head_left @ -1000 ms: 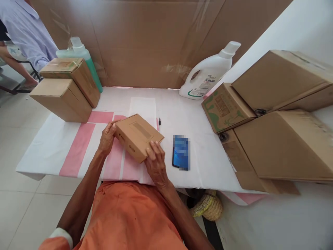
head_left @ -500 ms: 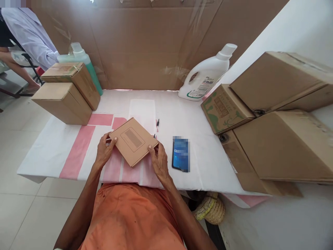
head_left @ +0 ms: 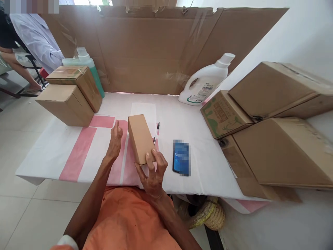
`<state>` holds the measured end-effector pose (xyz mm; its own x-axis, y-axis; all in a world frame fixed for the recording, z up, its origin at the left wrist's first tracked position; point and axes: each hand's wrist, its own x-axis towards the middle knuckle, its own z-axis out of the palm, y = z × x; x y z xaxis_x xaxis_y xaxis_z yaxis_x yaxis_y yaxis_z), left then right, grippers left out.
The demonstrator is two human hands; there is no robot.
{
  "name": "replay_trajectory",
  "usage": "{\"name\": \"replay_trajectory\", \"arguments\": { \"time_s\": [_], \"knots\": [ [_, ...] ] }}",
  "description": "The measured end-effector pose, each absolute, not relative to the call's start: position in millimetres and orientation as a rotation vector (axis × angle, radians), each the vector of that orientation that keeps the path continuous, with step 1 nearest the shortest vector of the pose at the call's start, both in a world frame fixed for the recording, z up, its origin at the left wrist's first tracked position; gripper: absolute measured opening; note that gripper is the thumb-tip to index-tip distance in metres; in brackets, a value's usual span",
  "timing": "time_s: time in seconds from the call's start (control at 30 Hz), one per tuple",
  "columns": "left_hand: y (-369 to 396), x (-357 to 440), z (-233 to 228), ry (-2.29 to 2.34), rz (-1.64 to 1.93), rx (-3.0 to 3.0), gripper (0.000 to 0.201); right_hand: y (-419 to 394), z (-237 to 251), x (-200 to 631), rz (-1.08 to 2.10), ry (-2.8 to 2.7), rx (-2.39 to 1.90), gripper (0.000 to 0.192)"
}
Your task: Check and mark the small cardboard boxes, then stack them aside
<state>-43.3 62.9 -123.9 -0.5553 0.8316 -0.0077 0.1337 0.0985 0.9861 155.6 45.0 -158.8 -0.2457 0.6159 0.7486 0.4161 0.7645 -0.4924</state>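
Note:
A small brown cardboard box [head_left: 142, 137] is tilted up above the table near its front edge, a plain side facing me. My right hand [head_left: 153, 170] grips the box at its near end, thumb on one side and fingers on the other. To the left of the box, my left hand [head_left: 115, 140] is apart from it and holds nothing, its fingers pointing up and away. Beyond the box lies a pen [head_left: 156, 133]. A phone [head_left: 181, 157] with a blue screen lies right of my right hand. A white sheet of paper [head_left: 143, 108] lies behind the box.
Two cardboard boxes [head_left: 65, 104] and a green liquid bottle [head_left: 95, 74] stand at the left. A white detergent jug [head_left: 206, 81] stands back right, beside several stacked cartons [head_left: 281, 149]. A cardboard panel [head_left: 145, 52] rises behind. A person's sleeve [head_left: 36, 38] shows far left; a woven basket [head_left: 214, 213] sits below.
The box has turned from its flat printed face to a plain narrow side. My left hand has let go of it; my right hand has moved slightly left and keeps hold.

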Motion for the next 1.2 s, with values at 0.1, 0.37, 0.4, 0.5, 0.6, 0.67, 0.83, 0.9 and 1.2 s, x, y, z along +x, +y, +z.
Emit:
{"name": "replay_trajectory", "arguments": {
  "time_s": [0.1, 0.37, 0.4, 0.5, 0.6, 0.67, 0.83, 0.9, 1.2],
  "knots": [
    [63.0, -37.7, -95.8, 1.667, 1.52, 1.068, 0.083, 41.1, -164.3, 150.6, 0.184, -1.946, -0.752, 0.083],
    [35.2, -78.0, -87.8, 1.971, 1.441, 0.938, 0.076, 14.9, -149.0, 134.3, 0.316, -2.346, -0.241, 0.054],
    [27.3, -87.0, -93.6, 1.956, 1.432, 0.898, 0.072, 11.8, -147.3, 134.1, 0.368, -2.341, -0.16, 0.052],
    [9.9, -103.0, -114.1, 1.803, 1.468, 0.779, 0.067, 16.5, -148.2, 136.7, 0.532, -2.22, -0.171, 0.052],
    [13.5, -95.0, -134.0, 1.641, 1.542, 0.708, 0.072, 45.8, -154.8, 134.8, 0.549, -2.047, -0.556, 0.051],
    [25.9, -80.8, -142.9, 1.569, 1.561, 0.712, 0.076, 73.5, -156.3, 126.9, 0.512, -1.982, -0.768, 0.047],
    [51.1, -54.9, -148.4, 1.478, 1.536, 0.84, 0.085, 132.4, -137.1, 93.2, 0.514, -2.066, -0.994, 0.042],
    [50.8, -53.6, -148.3, 1.468, 1.545, 0.876, 0.091, 143.4, -127.8, 83.4, 0.558, -2.137, -1.004, 0.035],
    [41.2, -49.4, -150.3, 1.489, 1.633, 0.839, 0.092, 157.0, -121.9, 88.1, 0.774, -2.141, -0.949, 0.021]
  ]
}}
